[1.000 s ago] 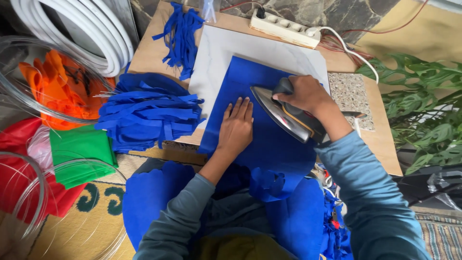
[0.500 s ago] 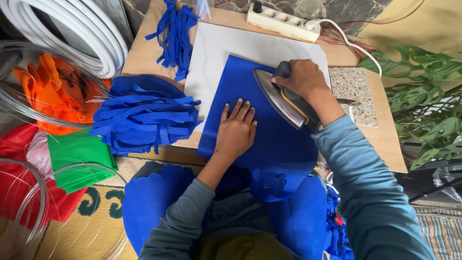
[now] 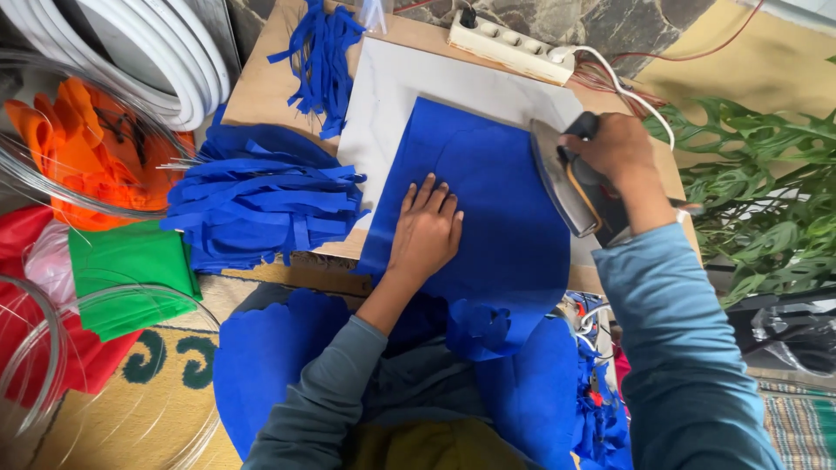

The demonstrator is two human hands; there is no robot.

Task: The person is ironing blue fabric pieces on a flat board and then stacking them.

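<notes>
Your right hand [image 3: 614, 148] has slid clothes iron [image 3: 570, 178] rightward to blue fabric [image 3: 488, 200] edge, fingers clenched round handle. Your left hand [image 3: 427, 235] flat, fingers released, pressing fabric on white board [image 3: 383, 104].

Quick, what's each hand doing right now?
Left hand: open, flat, pressing on the blue fabric.
Right hand: closed around the handle of the iron, tilted at the fabric's right edge.

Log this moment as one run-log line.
left hand flat on blue cloth | right hand grips iron handle, at cloth's right edge | white board beneath
</notes>
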